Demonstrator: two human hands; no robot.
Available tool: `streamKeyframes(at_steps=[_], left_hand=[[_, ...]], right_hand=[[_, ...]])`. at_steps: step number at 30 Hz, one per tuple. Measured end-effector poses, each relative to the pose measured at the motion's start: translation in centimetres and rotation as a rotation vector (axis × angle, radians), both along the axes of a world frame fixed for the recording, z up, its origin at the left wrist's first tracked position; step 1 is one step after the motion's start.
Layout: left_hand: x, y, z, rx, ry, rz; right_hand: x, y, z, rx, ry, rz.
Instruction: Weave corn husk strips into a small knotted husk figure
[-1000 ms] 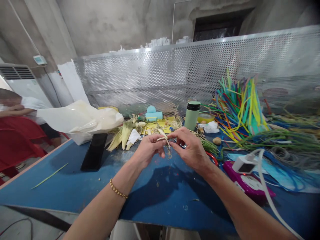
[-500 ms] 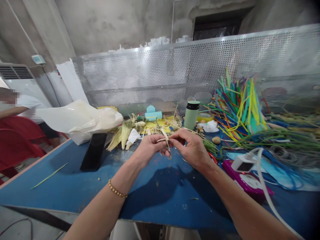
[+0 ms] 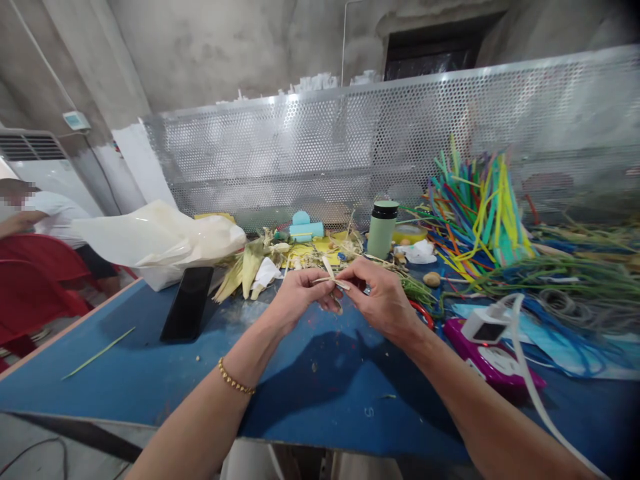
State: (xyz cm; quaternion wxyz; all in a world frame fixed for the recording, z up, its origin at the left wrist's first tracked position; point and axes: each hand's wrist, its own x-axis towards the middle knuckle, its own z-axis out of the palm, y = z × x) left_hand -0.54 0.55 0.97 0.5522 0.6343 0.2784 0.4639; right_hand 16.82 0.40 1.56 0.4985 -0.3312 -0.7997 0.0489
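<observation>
My left hand (image 3: 296, 295) and my right hand (image 3: 379, 298) meet above the blue table (image 3: 150, 373), both pinched on a small pale strip of dried husk (image 3: 331, 280) held between the fingertips. The strip's loose ends stick up and hang down between the two hands. A gold bead bracelet (image 3: 235, 380) circles my left wrist. Just behind the hands lies a pile of dried corn husks (image 3: 250, 267) on yellow sheets.
A black phone (image 3: 187, 303) lies at left, near a white plastic bag (image 3: 160, 237). A green flask (image 3: 383, 229), coloured strips (image 3: 475, 213), green strands (image 3: 550, 277), a purple device (image 3: 493, 363) with white cable fill the right. A person sits far left by red chairs (image 3: 30, 293).
The hands have stayed in place, with the fingers shifting slightly on the husk strip; its upper end now points up a little more. The camera view has barely moved.
</observation>
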Motion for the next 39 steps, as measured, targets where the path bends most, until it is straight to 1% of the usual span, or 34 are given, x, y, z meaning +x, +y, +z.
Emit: streamKeyframes(at_steps=[4,10,14,18,22,28,31,35,37,39], left_hand=[[0.06,0.02,-0.15,-0.005,-0.02,0.006],[0.12,0.0,-0.17,-0.017,0.01,0.042],[0.12,-0.17,0.0,-0.036,0.032,0.056],[0.18,-0.23,0.2,-0.061,0.057,0.057],[0.19,-0.34,0.45,-0.04,0.101,0.068],[0.11,-0.23,0.04,-0.018,0.16,0.065],[0.0,-0.12,-0.15,-0.087,0.091,0.016],[-0.14,-0.01,0.05,-0.217,-0.071,-0.046],[-0.19,0.21,0.08,-0.255,-0.144,-0.03],[-0.21,0.54,-0.03,-0.271,-0.219,0.023]], right_hand=[[-0.01,-0.06,0.03,0.004,-0.016,0.005],[-0.1,0.01,0.01,-0.012,-0.034,0.026],[0.07,-0.14,0.4,-0.066,-0.023,0.032],[0.24,0.06,0.45,-0.154,0.01,-0.009],[0.36,0.46,0.16,-0.239,0.021,-0.056],[0.39,0.59,-0.09,-0.255,-0.032,-0.094],[0.36,0.58,0.01,-0.309,0.053,-0.05],[0.56,0.74,0.28,-0.431,0.29,-0.003],[0.64,0.82,0.32,-0.457,0.286,0.001],[0.53,0.81,0.25,-0.472,0.207,0.01]])
